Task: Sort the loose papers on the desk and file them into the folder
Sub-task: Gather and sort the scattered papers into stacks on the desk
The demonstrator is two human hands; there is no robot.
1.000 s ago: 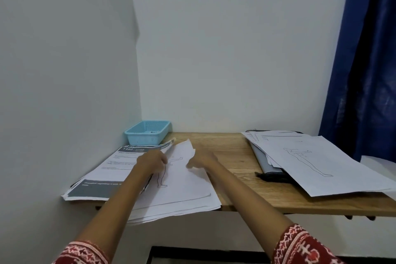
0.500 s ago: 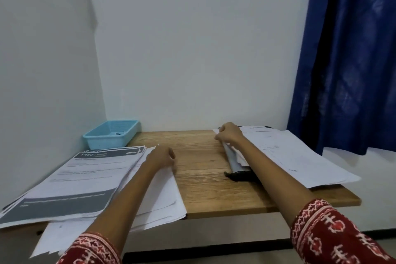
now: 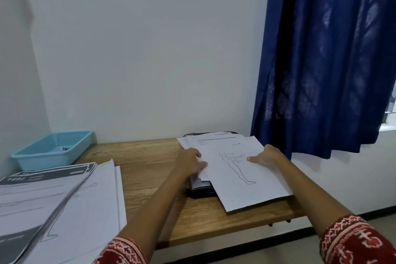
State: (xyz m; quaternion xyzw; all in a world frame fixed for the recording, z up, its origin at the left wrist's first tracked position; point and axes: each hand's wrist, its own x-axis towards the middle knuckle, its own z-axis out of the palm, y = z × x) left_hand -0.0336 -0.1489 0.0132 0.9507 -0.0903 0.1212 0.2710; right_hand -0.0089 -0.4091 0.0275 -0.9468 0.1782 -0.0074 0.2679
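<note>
both hands on the right-hand paper stack

left hand (image 3: 191,162) seems to pinch the sheets' (image 3: 240,169) left edge, right hand (image 3: 266,155) grips the right; square the edges before lifting off the folder (image 3: 202,187).

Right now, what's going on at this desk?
A person is sorting papers at a wooden desk. Both hands are on the right-hand stack, whose top sheet shows an outline figure: the left hand holds its left edge and the right hand its right edge. That stack lies on a dark folder. Another pile of papers lies at the desk's left, near a blue basket. Nothing visibly filed yet.
</note>
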